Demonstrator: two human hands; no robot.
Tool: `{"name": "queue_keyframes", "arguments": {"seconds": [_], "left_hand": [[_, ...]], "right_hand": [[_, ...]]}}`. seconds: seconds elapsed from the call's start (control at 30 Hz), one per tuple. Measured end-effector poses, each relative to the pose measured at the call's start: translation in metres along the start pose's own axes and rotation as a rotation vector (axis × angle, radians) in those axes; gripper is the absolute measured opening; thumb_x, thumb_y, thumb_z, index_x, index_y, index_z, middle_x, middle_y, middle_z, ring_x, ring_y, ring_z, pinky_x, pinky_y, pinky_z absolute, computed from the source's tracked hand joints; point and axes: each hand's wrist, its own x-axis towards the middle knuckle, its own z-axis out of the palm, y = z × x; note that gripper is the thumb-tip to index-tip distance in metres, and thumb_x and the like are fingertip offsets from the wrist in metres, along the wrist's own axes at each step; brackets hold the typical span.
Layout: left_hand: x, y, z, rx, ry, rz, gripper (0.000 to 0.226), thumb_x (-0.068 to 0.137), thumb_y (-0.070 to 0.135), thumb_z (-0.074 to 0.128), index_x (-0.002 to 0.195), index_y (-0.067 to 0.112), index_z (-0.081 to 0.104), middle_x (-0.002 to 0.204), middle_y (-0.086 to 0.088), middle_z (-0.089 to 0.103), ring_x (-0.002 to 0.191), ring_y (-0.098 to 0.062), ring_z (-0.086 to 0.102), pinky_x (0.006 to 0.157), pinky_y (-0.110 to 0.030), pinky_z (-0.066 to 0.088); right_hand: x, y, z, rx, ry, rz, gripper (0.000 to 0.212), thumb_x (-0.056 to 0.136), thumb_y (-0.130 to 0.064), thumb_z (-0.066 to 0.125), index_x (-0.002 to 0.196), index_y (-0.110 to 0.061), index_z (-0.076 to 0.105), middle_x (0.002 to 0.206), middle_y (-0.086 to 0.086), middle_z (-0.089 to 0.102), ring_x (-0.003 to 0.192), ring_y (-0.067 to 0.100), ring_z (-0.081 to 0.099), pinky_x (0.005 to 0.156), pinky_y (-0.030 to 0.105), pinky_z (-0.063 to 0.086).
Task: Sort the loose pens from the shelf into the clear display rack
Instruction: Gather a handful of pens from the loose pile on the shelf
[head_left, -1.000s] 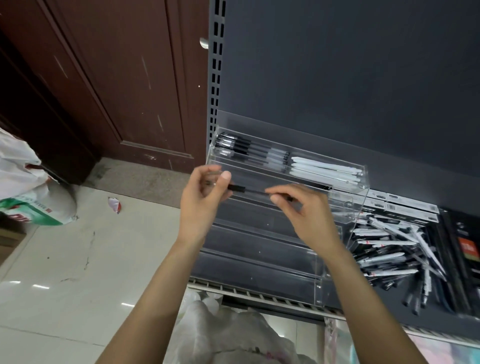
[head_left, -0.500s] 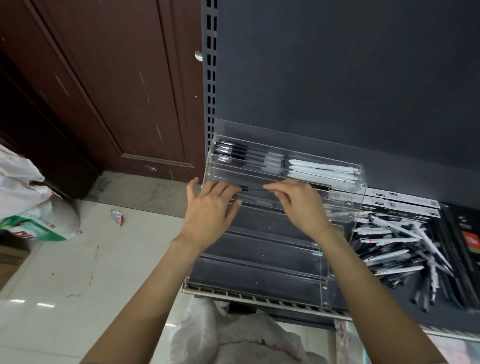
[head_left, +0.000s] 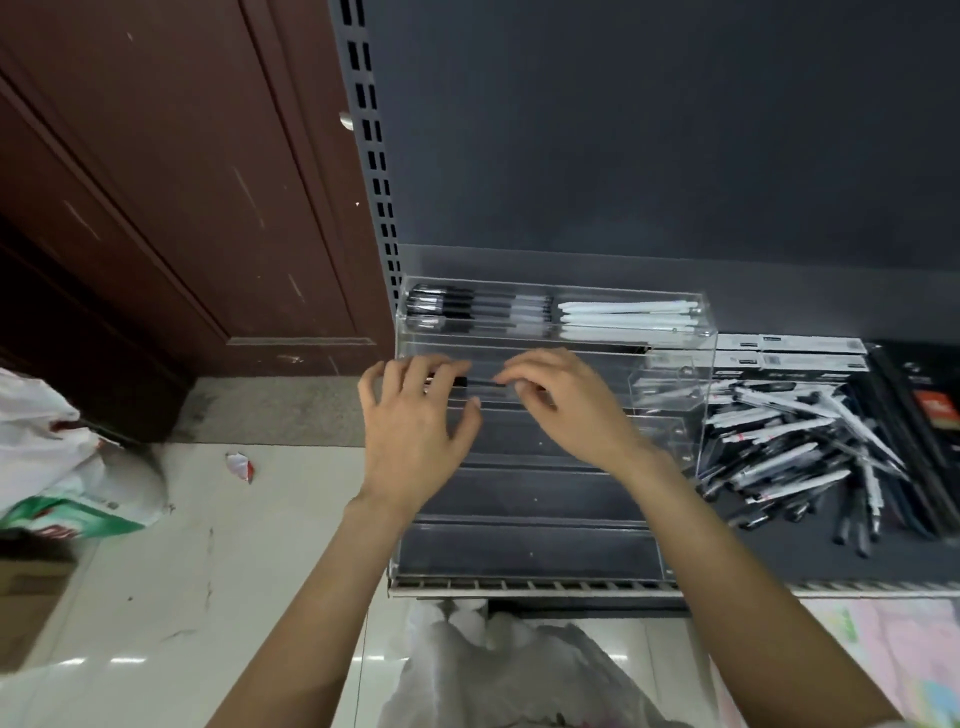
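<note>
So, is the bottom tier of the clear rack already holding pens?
No, the bottom tier of the clear display rack shows only bare dark shelf through it; pens lie in the top tier.

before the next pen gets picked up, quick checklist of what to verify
1. Black pen lying in the second tier of the clear rack: ok.
2. Left hand let go of it: ok, fingers spread.
3. Right hand let go: cannot tell, fingertips curl at the pen.
4. Top tier holds black pens left, white pens right: ok.
5. Lower tiers free: ok.
6. Loose pens left on the shelf: ok, pile beside the rack.
</note>
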Motion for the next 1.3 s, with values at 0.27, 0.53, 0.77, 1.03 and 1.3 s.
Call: {"name": "queue_keyframes", "arguments": {"seconds": [0.27,0.53,0.77,1.03,1.3], "left_hand": [[-0.014,0.099,-0.012,-0.796,-0.04,0.181,0.007,0.09,0.024,0.052,0.097,0.024,0.056,0.073,0.006,0.059,0.066,-0.005,0.053,0.063,-0.018,0.046],[-0.035,0.2,0.05,-0.822,-0.639,0.208,0.018,0.089,0.025,0.059,0.107,0.026,0.059,0.08,0.021,0.059,0.076,-0.001,0.058,0.066,-0.011,0.044],[0.002,0.275,0.156,-0.355,-0.674,0.23,0.041,0.091,0.03,0.056,0.13,0.018,0.047,0.125,-0.002,0.054,0.116,-0.017,0.047,0.096,-0.028,0.041],[0.012,0.331,0.21,0.001,-0.742,0.317,0.067,0.083,0.056,0.059,0.134,0.02,0.035,0.132,-0.002,0.037,0.124,-0.02,0.035,0.103,-0.032,0.035],[0.007,0.365,0.231,0.116,-0.757,0.288,0.052,0.089,0.045,0.056,0.131,0.018,0.042,0.128,-0.002,0.045,0.122,-0.019,0.044,0.095,-0.031,0.045]], "right_hand": [[-0.122,0.009,-0.042,0.064,0.457,0.106,0.028,0.088,0.005,0.053,0.109,-0.007,0.067,0.107,0.002,0.066,0.105,0.018,0.057,0.093,0.024,0.042],[-0.27,0.094,-0.052,-0.068,0.494,0.7,0.034,0.086,0.005,0.057,0.11,-0.017,0.067,0.094,0.009,0.066,0.083,0.025,0.059,0.07,0.005,0.036],[-0.302,0.187,-0.065,-0.14,0.327,0.891,0.039,0.08,-0.002,0.065,0.117,-0.012,0.062,0.114,0.011,0.061,0.099,0.033,0.058,0.083,0.031,0.047],[-0.282,0.242,-0.087,-0.062,0.01,0.837,0.044,0.089,-0.026,0.059,0.129,-0.017,0.043,0.119,0.008,0.056,0.098,0.029,0.062,0.079,0.037,0.051],[-0.275,0.268,-0.084,0.099,0.0,0.738,0.041,0.088,-0.017,0.058,0.127,-0.014,0.046,0.12,0.007,0.054,0.103,0.027,0.059,0.084,0.035,0.046]]}}
